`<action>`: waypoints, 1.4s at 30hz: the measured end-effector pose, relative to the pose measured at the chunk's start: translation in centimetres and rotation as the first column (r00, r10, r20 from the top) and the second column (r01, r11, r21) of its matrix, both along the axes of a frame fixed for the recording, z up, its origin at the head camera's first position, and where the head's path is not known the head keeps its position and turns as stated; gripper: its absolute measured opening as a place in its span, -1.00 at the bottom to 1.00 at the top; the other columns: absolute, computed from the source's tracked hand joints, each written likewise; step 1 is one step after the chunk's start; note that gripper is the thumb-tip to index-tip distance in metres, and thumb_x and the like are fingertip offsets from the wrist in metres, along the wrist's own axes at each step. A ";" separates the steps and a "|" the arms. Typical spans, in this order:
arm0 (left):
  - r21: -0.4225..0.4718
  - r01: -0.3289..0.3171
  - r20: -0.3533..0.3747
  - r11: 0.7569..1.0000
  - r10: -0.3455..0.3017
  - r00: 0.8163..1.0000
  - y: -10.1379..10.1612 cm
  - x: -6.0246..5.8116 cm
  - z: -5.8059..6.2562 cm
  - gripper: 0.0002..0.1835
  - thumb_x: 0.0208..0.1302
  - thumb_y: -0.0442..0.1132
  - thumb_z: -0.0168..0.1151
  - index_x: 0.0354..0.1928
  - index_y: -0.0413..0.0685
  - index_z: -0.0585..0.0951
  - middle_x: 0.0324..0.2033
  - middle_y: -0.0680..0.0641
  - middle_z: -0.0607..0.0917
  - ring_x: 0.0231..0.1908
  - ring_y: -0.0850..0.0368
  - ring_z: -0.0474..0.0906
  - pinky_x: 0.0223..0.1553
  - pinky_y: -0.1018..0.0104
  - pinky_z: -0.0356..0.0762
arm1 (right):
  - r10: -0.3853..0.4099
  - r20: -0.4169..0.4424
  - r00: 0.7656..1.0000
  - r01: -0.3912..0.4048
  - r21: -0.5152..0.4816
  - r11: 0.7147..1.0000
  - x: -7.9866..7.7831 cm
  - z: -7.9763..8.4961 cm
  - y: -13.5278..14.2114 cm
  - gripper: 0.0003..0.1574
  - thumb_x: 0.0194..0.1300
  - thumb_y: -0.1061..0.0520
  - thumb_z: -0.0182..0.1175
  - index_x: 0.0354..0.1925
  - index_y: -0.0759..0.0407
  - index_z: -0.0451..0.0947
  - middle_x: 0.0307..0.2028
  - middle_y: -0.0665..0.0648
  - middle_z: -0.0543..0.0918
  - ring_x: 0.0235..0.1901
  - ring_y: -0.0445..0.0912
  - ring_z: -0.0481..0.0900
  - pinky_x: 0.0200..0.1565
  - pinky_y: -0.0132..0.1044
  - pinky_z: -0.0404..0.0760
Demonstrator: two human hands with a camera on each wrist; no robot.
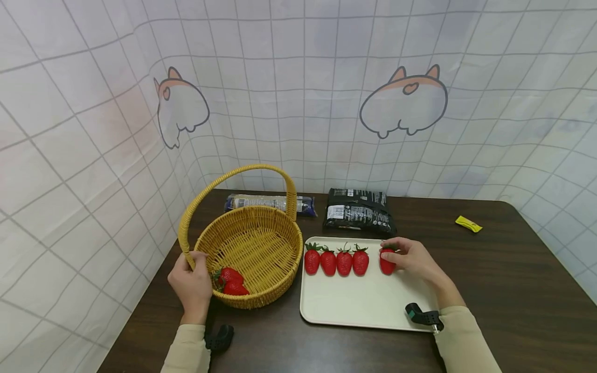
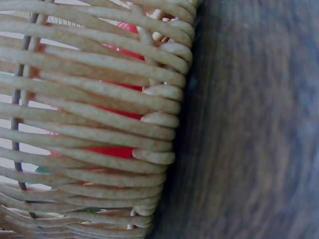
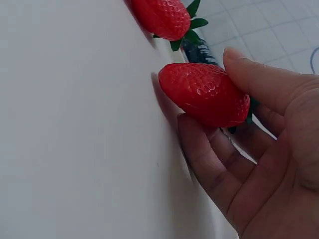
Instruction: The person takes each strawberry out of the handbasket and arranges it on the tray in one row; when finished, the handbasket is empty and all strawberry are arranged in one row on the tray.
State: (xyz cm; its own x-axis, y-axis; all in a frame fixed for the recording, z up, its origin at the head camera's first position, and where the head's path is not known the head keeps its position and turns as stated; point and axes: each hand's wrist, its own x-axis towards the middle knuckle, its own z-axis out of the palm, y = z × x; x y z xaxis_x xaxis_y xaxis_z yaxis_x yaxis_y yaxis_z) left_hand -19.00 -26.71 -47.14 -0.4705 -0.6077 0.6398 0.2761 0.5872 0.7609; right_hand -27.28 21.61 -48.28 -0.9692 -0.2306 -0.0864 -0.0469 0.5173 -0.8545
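A yellow woven basket (image 1: 280, 290) with a tall arched handle (image 1: 224, 178) stands on the left. My left hand (image 1: 192, 285) grips it where the handle meets the left rim. Red strawberries (image 1: 233, 280) lie inside near that hand, and red shows through the weave (image 2: 89, 174) in the left wrist view. On the white tray (image 1: 354, 308), several strawberries (image 1: 344, 263) line up along the back left, leaves pointing away. My right hand (image 1: 412, 259) pinches another strawberry (image 3: 204, 94) between thumb and fingers, right of that row, at the tray's surface.
Behind the tray lies a black printed packet (image 1: 359, 210). A long clear-and-blue package (image 1: 305, 205) sits behind the basket. One small yellow wrapper (image 1: 468, 224) is at the back right of the dark wooden table (image 1: 503, 285). A grid-patterned curtain (image 1: 303, 103) hangs behind.
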 end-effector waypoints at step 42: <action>-0.011 -0.006 -0.003 1.000 0.006 1.000 0.1 0.1 0.1 -0.78 0.23 -0.51 0.17 -0.55 -0.21 0.65 -0.79 0.05 0.41 -0.82 0.27 0.06 -0.78 0.43 0.00 | 0.121 -0.121 0.985 -0.119 0.026 0.993 0.3 -0.1 -1.0 -0.48 0.26 0.23 0.29 0.19 0.23 0.51 -0.01 0.30 0.63 -0.19 0.05 0.62 -0.30 -0.16 0.54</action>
